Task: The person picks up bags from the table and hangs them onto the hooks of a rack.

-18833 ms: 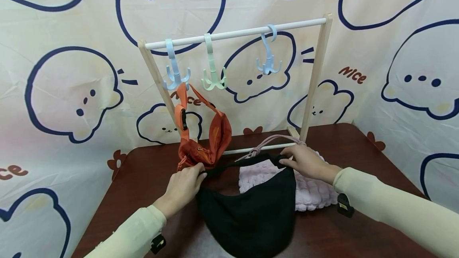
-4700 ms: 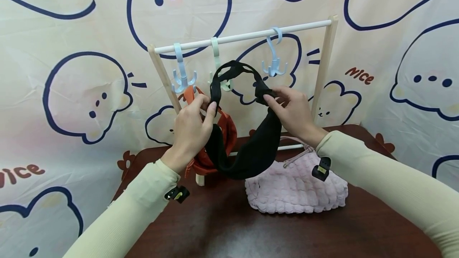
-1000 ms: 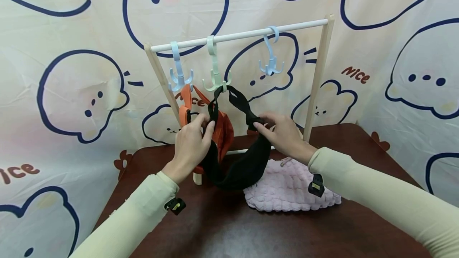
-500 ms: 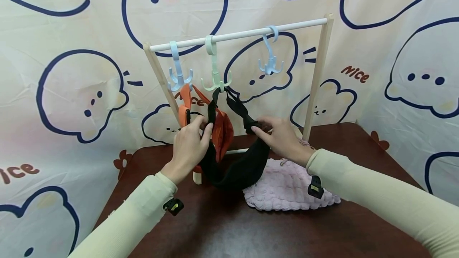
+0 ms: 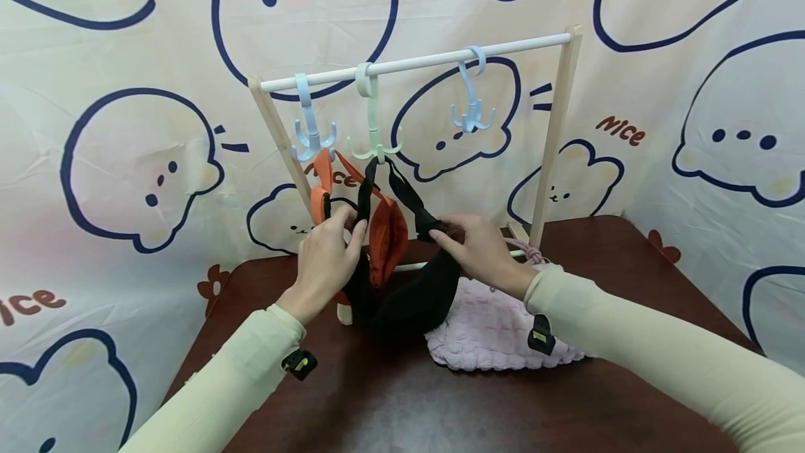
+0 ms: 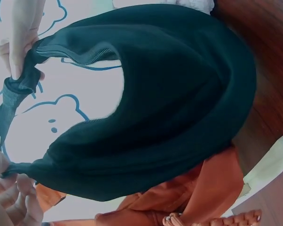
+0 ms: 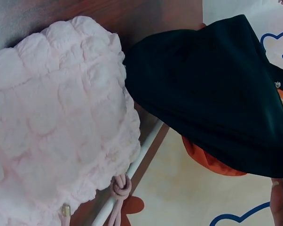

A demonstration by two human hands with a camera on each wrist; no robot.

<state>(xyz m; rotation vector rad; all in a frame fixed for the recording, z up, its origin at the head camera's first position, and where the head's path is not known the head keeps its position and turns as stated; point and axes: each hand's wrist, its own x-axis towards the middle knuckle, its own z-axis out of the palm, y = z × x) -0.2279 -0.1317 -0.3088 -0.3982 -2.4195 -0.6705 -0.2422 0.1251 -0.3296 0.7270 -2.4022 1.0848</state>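
Observation:
A black shoulder bag [image 5: 415, 299] hangs in front of the rack, its strap looped over the front prong of the green hook hanger [image 5: 374, 117]. My left hand [image 5: 327, 257] pinches the strap's left side between thumb and fingers. On the other side, my right hand [image 5: 481, 250] pinches the strap near its knot. The left wrist view shows the black bag's [image 6: 179, 84] zippered opening edge. In the right wrist view, the bag's body [image 7: 202, 84] covers part of an orange bag. That orange bag [image 5: 388, 236] hangs from the left blue hook hanger [image 5: 309, 124].
A pale pink puffy bag [image 5: 497, 334] with a knotted cord lies on the dark brown table [image 5: 402, 404], right of the black bag. The rack's white top bar [image 5: 428, 58] also carries a blue hook hanger [image 5: 470, 103] at right. A patterned cloth stands behind.
The black bag, low over the table earlier, was lifted and its strap now loops over the green hanger's prong. Over the last second both hands have lowered slightly, still holding the strap.

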